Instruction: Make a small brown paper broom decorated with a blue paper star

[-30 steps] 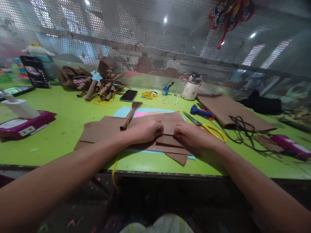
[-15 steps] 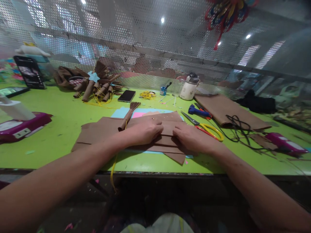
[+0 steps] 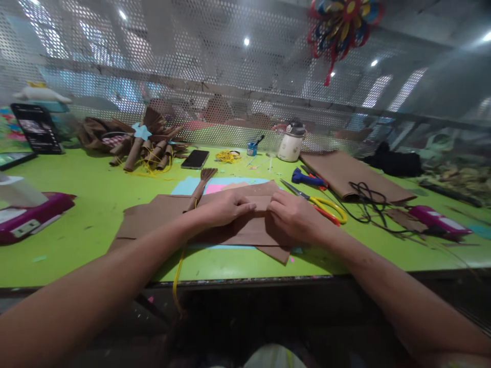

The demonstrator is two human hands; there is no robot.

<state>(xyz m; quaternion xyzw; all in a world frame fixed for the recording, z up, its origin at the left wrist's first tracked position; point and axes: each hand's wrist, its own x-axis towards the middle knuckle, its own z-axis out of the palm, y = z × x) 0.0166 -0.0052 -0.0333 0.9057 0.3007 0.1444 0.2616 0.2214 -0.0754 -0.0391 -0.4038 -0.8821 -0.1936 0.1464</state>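
Note:
Both hands rest on a folded piece of brown paper (image 3: 245, 232) lying on the green table (image 3: 88, 204). My left hand (image 3: 222, 207) curls over the paper's upper left, fingers pinched on its folded edge. My right hand (image 3: 293, 217) grips the same fold from the right, fingers bent. More brown sheets (image 3: 153, 217) spread out to the left under my forearm. A blue sheet (image 3: 192, 184) and a pink one (image 3: 217, 188) lie beneath. A rolled brown paper brush with a fringed end (image 3: 201, 186) lies just past my left hand.
Yellow-handled scissors (image 3: 322, 204) and a blue tool (image 3: 307, 179) lie right of my hands. Further right are a brown paper stack (image 3: 353, 174), black cord (image 3: 368, 197) and a magenta device (image 3: 437, 221). A phone (image 3: 195, 159), rolled paper pile (image 3: 146, 145) and white jar (image 3: 290, 145) stand near the mesh wall.
My hands have drawn a little closer together on the fold, and the paper's lower layers now lie flatter. The view has tilted up and shifted slightly.

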